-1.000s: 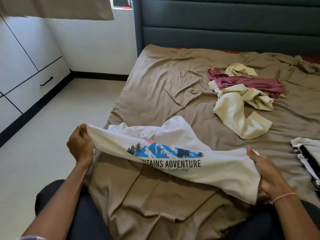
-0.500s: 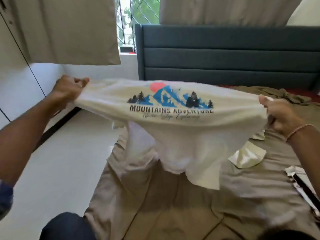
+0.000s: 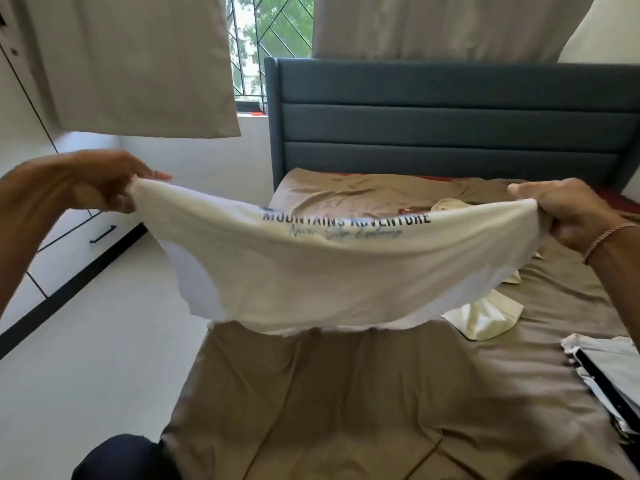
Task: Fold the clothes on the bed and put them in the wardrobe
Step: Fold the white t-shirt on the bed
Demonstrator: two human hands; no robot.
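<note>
A white T-shirt (image 3: pixel 311 271) with "MOUNTAINS ADVENTURE" printed on it hangs stretched in the air above the bed (image 3: pixel 346 393). My left hand (image 3: pixel 104 181) grips its left end and my right hand (image 3: pixel 568 209) grips its right end. The upper part of the print is folded away from me, out of sight. A cream garment (image 3: pixel 485 317) lies on the brown sheet behind the shirt, partly hidden. A white and black garment (image 3: pixel 602 372) lies at the bed's right edge. The white wardrobe (image 3: pixel 62 247) with a black drawer handle stands at the left.
A dark grey headboard (image 3: pixel 450 116) rises at the far end of the bed. Beige curtains (image 3: pixel 138 64) hang over a barred window (image 3: pixel 270 39). Pale floor (image 3: pixel 86 358) runs between the bed and the wardrobe. My dark-clad knees show at the bottom edge.
Both hands lifted the T-shirt off the bed into the air, then spread wider. The shirt's top edge has turned away from me, hiding the mountain picture.
</note>
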